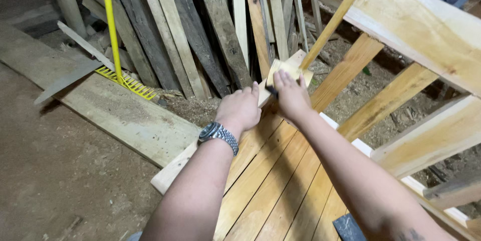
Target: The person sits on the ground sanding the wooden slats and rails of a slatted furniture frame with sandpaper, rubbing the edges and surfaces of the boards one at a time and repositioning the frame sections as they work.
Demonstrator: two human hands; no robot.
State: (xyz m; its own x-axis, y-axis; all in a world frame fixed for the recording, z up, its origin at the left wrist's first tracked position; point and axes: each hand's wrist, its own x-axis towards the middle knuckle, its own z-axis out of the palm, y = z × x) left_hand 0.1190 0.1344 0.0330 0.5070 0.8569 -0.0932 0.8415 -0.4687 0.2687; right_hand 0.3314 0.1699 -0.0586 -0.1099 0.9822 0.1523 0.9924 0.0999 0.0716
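A wooden panel of orange-brown slats point(270, 171) with a pale edge rail point(173, 168) lies tilted in front of me. My left hand point(240, 109), a metal watch point(218, 133) on its wrist, is curled over the rail near the panel's far corner. My right hand point(290, 94) lies with fingers stretched on a small pale wooden block point(288, 66) at that corner. A small dark object point(271, 89) shows between the two hands, under my right thumb; what it is I cannot tell. A thin slat point(336, 18) rises diagonally from the block.
Old dark planks point(200, 25) lean against the back. A yellow rake point(123, 80) rests on a wide board point(115, 110) on the dirt floor at left. Pale timber beams point(426, 25) and cross slats point(391, 98) stand at right. A dark flat object point(348, 227) lies on the panel's near end.
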